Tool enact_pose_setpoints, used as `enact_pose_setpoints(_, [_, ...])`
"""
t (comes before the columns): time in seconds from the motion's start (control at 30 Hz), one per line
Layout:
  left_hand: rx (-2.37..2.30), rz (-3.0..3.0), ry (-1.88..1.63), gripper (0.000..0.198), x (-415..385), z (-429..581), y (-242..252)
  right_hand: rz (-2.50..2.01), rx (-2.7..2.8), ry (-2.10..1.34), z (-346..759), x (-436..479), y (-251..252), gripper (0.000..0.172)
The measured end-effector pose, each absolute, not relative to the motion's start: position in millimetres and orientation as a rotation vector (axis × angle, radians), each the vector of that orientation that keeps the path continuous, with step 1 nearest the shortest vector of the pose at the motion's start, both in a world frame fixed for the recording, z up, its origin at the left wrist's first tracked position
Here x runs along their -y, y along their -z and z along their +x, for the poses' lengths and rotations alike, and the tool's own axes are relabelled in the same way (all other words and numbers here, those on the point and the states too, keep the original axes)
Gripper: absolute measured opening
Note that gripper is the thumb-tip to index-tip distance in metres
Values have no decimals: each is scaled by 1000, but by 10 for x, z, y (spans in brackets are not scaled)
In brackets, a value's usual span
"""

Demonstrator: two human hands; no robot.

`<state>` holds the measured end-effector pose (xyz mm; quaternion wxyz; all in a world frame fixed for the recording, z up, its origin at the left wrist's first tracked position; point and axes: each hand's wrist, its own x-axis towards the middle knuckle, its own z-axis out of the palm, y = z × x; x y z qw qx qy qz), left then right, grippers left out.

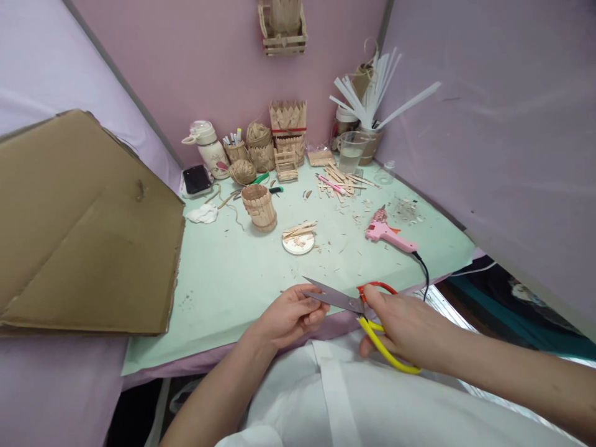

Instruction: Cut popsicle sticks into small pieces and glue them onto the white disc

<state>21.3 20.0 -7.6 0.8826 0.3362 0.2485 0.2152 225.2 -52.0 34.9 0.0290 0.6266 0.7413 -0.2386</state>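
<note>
My right hand (400,326) is closed round the red and yellow handles of a pair of scissors (342,300), held above the table's front edge. Its blades are parted and point left, across the fingertips of my left hand (293,313). Those left fingers are pinched together; whatever lies between them is too small or hidden to name. Beyond my hands, a round white dish (298,246) carries several thin wooden slivers (300,230). A barrel-shaped cup made of wooden sticks (259,209) stands behind it to the left.
A pink glue gun (391,234) lies at the right, its cord running off the front edge. Craft sticks (342,180) are heaped near a plastic cup of water (352,152). Twine balls (243,172), a bottle (208,149) and a phone (197,179) line the back left. Cardboard (88,236) stands far left.
</note>
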Motion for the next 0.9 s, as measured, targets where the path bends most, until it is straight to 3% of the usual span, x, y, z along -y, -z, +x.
enact_pose_setpoints(0.1, [-513, 734, -444, 22, -201, 208, 88, 1955, -2257, 788, 2269, 531, -290, 24])
enact_pose_setpoints(0.23, [-556, 821, -453, 24, -213, 211, 44, 1938, -2232, 1322, 2273, 505, -287, 16])
enact_pose_setpoints(0.37, [-693, 934, -532, 24, -219, 243, -33, 1979, -2156, 1656, 2280, 440, -319, 24])
enact_pose_setpoints(0.63, [-850, 1039, -632, 26, -215, 288, -27, 1986, -2139, 1700, 2299, 405, -361, 28])
enact_pose_setpoints(0.9, [-826, 1013, -632, 21, -202, 253, -36, 2078, -2216, 1251, 2308, 412, -305, 24])
